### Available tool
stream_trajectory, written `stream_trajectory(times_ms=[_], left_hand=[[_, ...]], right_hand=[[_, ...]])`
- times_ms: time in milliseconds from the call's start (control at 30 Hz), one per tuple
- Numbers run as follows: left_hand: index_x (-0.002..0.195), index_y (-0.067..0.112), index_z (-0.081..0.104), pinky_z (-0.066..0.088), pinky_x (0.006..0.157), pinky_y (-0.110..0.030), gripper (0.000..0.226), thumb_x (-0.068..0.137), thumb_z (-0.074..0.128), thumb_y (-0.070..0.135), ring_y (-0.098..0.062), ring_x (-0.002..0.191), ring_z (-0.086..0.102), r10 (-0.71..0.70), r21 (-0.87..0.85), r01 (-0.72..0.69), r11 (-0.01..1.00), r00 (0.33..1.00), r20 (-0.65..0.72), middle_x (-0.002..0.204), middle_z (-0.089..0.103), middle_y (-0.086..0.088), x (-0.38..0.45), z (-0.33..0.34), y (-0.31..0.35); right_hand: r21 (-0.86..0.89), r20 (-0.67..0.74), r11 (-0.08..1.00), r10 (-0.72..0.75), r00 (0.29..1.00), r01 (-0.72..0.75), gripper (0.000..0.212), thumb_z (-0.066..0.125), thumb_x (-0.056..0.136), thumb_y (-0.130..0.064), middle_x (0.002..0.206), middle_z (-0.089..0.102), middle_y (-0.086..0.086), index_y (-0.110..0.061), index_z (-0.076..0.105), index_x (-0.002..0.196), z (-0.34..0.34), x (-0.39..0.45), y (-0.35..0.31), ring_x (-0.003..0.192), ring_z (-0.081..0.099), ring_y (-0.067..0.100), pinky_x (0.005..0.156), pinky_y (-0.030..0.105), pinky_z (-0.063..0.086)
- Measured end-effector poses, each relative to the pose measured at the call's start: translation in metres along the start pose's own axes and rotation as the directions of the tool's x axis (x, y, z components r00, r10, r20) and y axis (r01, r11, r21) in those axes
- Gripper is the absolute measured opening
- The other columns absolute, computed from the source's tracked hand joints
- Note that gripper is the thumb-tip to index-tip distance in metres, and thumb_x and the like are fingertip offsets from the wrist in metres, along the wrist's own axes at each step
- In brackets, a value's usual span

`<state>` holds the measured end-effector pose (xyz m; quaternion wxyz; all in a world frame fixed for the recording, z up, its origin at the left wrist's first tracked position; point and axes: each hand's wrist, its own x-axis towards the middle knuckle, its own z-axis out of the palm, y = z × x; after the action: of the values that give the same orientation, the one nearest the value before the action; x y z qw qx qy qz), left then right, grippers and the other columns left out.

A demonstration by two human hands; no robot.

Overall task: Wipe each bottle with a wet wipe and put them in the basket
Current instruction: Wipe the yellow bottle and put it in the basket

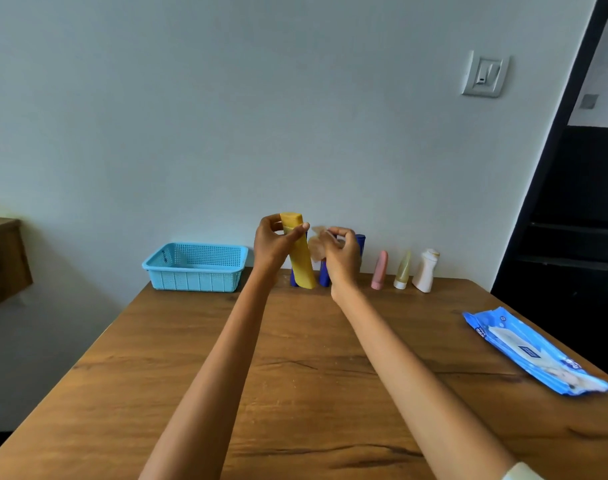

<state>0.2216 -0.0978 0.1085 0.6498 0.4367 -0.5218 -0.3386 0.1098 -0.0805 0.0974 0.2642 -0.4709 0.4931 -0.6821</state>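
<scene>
Yellow bottle (300, 258), held above the table's (295, 358) far edge, stands near-upright with its long axis slightly tilted, pinched near the top by the left hand (273, 245), while the right hand (342, 254), just beside it, grips the wipe (317, 244); basket (195, 266) lies leftward.

A tall yellow plastic bottle (300, 259) is held tilted above the wooden table's (295, 368) far edge. A crumpled translucent wet wipe (317, 245) hangs just beside it. Two dark blue bottles (359, 242) stand behind, partly hidden. Further along the far edge stand a pink tube (379, 270), a pale yellow tube (402, 270) and a white contoured bottle (426, 270). A light blue perforated plastic basket (195, 267) overhangs the far left corner.
</scene>
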Motion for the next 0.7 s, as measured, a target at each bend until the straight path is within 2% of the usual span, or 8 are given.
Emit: stream_trajectory(times_ms=[67, 133, 233, 333, 400, 467, 533, 700], left_hand=[[0.122, 0.01, 0.052, 0.054, 0.088, -0.044, 0.06, 0.074, 0.078, 0.035, -0.021, 0.103, 0.062, -0.034, 0.021, 0.035, 0.999, 0.999, -0.011, 0.115, 0.062, -0.006, 0.001, 0.002, -0.004], [0.117, 0.01, 0.057, 0.055, 0.087, -0.046, 0.058, 0.072, 0.079, 0.039, -0.02, 0.1, 0.063, -0.069, 0.007, 0.07, 0.998, 0.997, -0.032, 0.111, 0.065, -0.007, 0.004, 0.001, -0.004], [0.114, 0.009, 0.06, 0.056, 0.084, -0.045, 0.056, 0.071, 0.08, 0.04, -0.021, 0.098, 0.065, -0.075, -0.052, 0.072, 0.996, 0.995, -0.061, 0.107, 0.067, -0.008, 0.008, -0.008, 0.0], [0.118, 0.011, 0.06, 0.055, 0.087, -0.043, 0.056, 0.072, 0.079, 0.038, -0.021, 0.101, 0.063, -0.023, -0.008, 0.023, 1.0, 0.996, -0.085, 0.11, 0.066, -0.007, 0.008, -0.017, 0.003], [0.12, 0.01, 0.058, 0.054, 0.089, -0.042, 0.056, 0.074, 0.078, 0.034, -0.021, 0.102, 0.062, -0.008, 0.001, 0.008, 1.0, 0.997, -0.074, 0.112, 0.064, -0.006, 0.006, -0.02, 0.004], [0.122, 0.01, 0.056, 0.054, 0.087, -0.036, 0.054, 0.075, 0.078, 0.027, -0.019, 0.1, 0.061, 0.02, 0.022, -0.02, 1.0, 1.0, -0.009, 0.114, 0.061, -0.003, 0.004, -0.02, 0.005], [0.121, 0.012, 0.055, 0.051, 0.081, -0.03, 0.054, 0.075, 0.079, 0.022, -0.018, 0.098, 0.062, 0.061, 0.074, -0.068, 0.995, 0.994, 0.089, 0.116, 0.06, -0.003, 0.001, -0.017, 0.005], [0.123, 0.012, 0.054, 0.053, 0.085, -0.036, 0.058, 0.071, 0.081, 0.015, -0.022, 0.105, 0.058, 0.127, 0.178, -0.168, 0.97, 0.967, 0.221, 0.122, 0.058, -0.006, -0.002, -0.009, 0.006]], right_hand=[[-0.018, -0.004, 0.98, -0.199, 0.98, 0.199, 0.02, 0.06, 0.091, -0.024, 0.102, 0.067, 0.007, -0.009, 0.062, 0.103, 0.008, -0.005, 0.001, 0.093, 0.063, 0.017, 0.071, 0.022, 0.051], [-0.09, 0.086, 0.944, -0.309, 0.947, 0.316, 0.021, 0.059, 0.092, -0.025, 0.098, 0.07, 0.005, -0.008, 0.066, 0.103, 0.013, -0.011, 0.007, 0.088, 0.065, 0.014, 0.071, 0.02, 0.052], [-0.143, 0.198, 0.929, -0.312, 0.929, 0.342, 0.025, 0.06, 0.09, -0.023, 0.099, 0.069, -0.001, -0.008, 0.066, 0.11, 0.005, -0.025, 0.022, 0.088, 0.062, 0.005, 0.071, 0.008, 0.048], [-0.182, 0.31, 0.929, -0.258, 0.915, 0.323, 0.024, 0.063, 0.088, -0.021, 0.098, 0.07, 0.002, -0.008, 0.067, 0.107, -0.008, -0.031, 0.041, 0.087, 0.063, 0.006, 0.07, 0.011, 0.048], [-0.192, 0.275, 0.944, -0.21, 0.938, 0.267, 0.023, 0.064, 0.087, -0.022, 0.098, 0.07, 0.002, -0.01, 0.068, 0.106, -0.012, -0.03, 0.046, 0.091, 0.064, 0.01, 0.07, 0.008, 0.047], [-0.09, 0.134, 0.974, -0.193, 0.972, 0.206, 0.023, 0.063, 0.088, -0.024, 0.097, 0.069, 0.001, -0.01, 0.067, 0.106, -0.01, -0.02, 0.036, 0.093, 0.065, 0.013, 0.071, 0.011, 0.048], [-0.007, 0.04, 0.972, -0.235, 0.971, 0.235, 0.023, 0.061, 0.09, -0.023, 0.094, 0.069, 0.003, -0.007, 0.067, 0.105, -0.006, -0.006, 0.013, 0.089, 0.065, 0.015, 0.069, 0.013, 0.049], [-0.164, 0.148, 0.894, -0.397, 0.906, 0.418, 0.027, 0.054, 0.095, -0.021, 0.115, 0.066, 0.008, -0.007, 0.065, 0.115, 0.006, 0.027, -0.037, 0.104, 0.061, 0.016, 0.074, 0.003, 0.042]])
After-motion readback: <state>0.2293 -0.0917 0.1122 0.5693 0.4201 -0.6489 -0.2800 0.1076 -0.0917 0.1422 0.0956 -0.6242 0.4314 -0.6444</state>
